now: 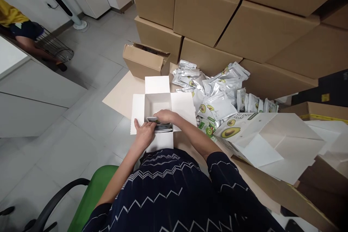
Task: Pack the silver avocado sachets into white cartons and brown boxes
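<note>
An open white carton [159, 98] stands in front of my body with its flaps folded out. Flat pouches [164, 127] stand packed along its near side, edges up. My right hand [166, 116] reaches in from the right, fingers closed on the upper edge of a pouch [152, 119]. My left hand [145, 133] comes over the left near corner. Its fingers lie against the pouches and its thumb is spread out by the left flap. The fingertips of both hands are partly hidden.
A heap of silver-white avocado-print pouches [217, 90] lies right of the carton. Beyond stand stacked brown boxes [206, 11] and an opened brown box [144, 59]. Folded printed cartons [272, 137] are at right, a green chair [95, 192] at lower left. Another person's leg [29, 45] shows far left.
</note>
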Demonstrator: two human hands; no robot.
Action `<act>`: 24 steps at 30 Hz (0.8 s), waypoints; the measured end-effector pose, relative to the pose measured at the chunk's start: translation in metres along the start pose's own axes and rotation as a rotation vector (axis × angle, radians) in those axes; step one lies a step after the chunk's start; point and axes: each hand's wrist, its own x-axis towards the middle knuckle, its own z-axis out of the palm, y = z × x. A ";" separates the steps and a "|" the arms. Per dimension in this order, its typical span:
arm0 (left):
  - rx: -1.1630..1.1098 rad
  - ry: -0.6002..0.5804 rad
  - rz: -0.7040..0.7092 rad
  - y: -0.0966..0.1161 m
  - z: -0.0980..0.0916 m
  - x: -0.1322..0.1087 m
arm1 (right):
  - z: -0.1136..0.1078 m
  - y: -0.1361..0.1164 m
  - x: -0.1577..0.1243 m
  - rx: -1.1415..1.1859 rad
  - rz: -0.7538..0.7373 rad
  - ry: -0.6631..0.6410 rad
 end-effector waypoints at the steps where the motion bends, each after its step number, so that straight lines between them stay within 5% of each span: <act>1: -0.002 0.000 0.001 0.000 0.000 0.000 | 0.001 0.001 0.000 0.001 0.001 -0.011; 14: -0.074 0.172 -0.074 0.001 -0.007 0.005 | 0.001 -0.003 -0.002 0.107 -0.187 0.062; 20: -0.062 0.088 -0.070 -0.002 -0.010 0.010 | -0.002 -0.005 -0.009 0.181 -0.115 0.055; 24: -0.067 0.052 -0.069 -0.004 -0.012 0.012 | -0.003 0.001 -0.037 0.392 -0.121 0.308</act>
